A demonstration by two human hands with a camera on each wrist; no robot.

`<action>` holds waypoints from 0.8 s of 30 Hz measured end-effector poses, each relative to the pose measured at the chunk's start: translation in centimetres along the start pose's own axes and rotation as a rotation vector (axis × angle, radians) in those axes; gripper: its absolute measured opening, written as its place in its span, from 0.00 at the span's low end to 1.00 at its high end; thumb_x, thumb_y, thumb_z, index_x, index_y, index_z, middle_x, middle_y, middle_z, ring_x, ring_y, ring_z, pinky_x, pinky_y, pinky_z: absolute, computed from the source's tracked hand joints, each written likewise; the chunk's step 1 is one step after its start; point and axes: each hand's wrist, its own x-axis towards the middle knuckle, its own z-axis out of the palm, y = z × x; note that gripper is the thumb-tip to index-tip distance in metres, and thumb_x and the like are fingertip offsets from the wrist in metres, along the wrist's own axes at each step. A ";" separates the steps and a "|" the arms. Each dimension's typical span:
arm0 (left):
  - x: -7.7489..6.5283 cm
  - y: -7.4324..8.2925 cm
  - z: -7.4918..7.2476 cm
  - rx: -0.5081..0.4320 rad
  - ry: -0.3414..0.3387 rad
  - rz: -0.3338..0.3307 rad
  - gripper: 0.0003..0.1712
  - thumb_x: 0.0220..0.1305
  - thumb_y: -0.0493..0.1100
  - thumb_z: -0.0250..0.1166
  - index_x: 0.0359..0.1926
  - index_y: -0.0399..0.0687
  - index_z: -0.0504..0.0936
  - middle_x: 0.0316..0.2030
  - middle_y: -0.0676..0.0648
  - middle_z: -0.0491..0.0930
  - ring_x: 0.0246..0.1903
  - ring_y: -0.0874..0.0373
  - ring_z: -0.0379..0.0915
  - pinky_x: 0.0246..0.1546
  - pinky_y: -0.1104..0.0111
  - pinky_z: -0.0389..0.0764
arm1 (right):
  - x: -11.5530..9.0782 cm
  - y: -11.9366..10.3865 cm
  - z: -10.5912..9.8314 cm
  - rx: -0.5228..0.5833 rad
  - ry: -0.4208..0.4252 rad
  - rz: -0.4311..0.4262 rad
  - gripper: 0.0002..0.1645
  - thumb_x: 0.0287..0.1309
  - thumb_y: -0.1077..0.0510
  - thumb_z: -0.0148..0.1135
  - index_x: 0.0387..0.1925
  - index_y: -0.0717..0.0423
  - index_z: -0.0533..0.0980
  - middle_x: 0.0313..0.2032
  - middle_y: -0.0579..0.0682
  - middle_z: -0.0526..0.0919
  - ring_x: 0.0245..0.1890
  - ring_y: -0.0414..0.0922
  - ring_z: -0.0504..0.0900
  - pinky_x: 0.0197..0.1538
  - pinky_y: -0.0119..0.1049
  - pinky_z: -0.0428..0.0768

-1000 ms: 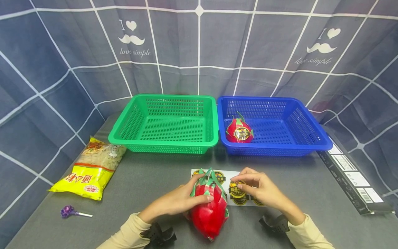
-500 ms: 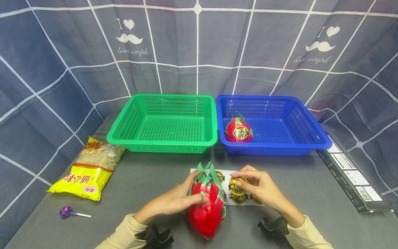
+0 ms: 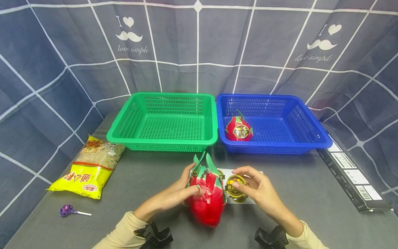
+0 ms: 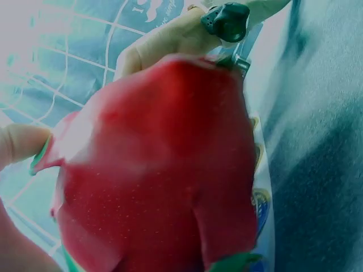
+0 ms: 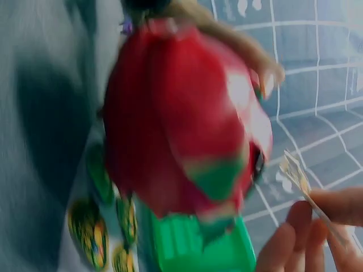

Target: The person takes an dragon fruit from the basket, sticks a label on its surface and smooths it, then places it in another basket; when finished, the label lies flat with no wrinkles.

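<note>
My left hand (image 3: 177, 195) grips a red dragon fruit (image 3: 207, 204) with green leaf tips, thumb on its near side. The fruit fills much of the left wrist view and looks blurred in the right wrist view. Between the thumb and fingers of my right hand (image 3: 262, 193) is a round black-and-gold sticker (image 3: 235, 184), seen nearly edge-on in the right wrist view. It is beside the fruit, apart from it. Beneath both lies a white sticker sheet (image 3: 229, 171) with several similar labels, partly hidden by the fruit and right hand.
A green basket (image 3: 161, 142) and a blue basket (image 3: 280, 146) stand side by side behind. Another dragon fruit (image 3: 235, 123), bearing a sticker, sits in the blue one. At left are a yellow food bag (image 3: 90, 171) and a purple lollipop (image 3: 66, 210); a long black-and-white box (image 3: 354, 176) lies right.
My left hand has raised the dragon fruit and shifted it slightly away from me, its leaf tips now higher in view. The right hand's sticker has turned more face-on to the head view.
</note>
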 end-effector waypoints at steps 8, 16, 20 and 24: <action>0.5 -0.2 0.4 -0.137 0.045 0.017 0.49 0.52 0.47 0.57 0.68 0.54 0.36 0.61 0.35 0.54 0.49 0.48 0.70 0.37 0.55 0.79 | -0.7 -0.6 1.5 0.161 0.003 -0.022 0.16 0.55 0.69 0.55 0.44 0.53 0.69 0.38 0.43 0.78 0.39 0.38 0.81 0.38 0.35 0.81; 0.8 -0.4 1.0 -0.204 0.121 0.027 0.51 0.50 0.47 0.58 0.67 0.50 0.35 0.61 0.34 0.53 0.51 0.44 0.67 0.36 0.53 0.80 | -1.2 -0.2 2.8 0.135 0.020 -0.071 0.17 0.53 0.70 0.57 0.45 0.67 0.66 0.39 0.43 0.78 0.39 0.39 0.81 0.38 0.33 0.81; 0.9 -0.7 1.3 -0.238 0.144 0.020 0.52 0.51 0.48 0.59 0.67 0.52 0.33 0.60 0.36 0.53 0.50 0.45 0.69 0.39 0.53 0.79 | -1.4 0.0 3.4 0.075 0.058 -0.147 0.17 0.51 0.71 0.58 0.44 0.71 0.67 0.37 0.43 0.79 0.37 0.39 0.80 0.39 0.30 0.80; 1.1 -1.0 1.6 -0.275 0.168 0.009 0.54 0.51 0.49 0.60 0.67 0.52 0.32 0.60 0.35 0.54 0.46 0.47 0.73 0.41 0.53 0.79 | -1.5 0.2 3.9 0.042 0.113 -0.160 0.16 0.50 0.69 0.61 0.41 0.70 0.69 0.35 0.43 0.80 0.35 0.40 0.79 0.39 0.29 0.79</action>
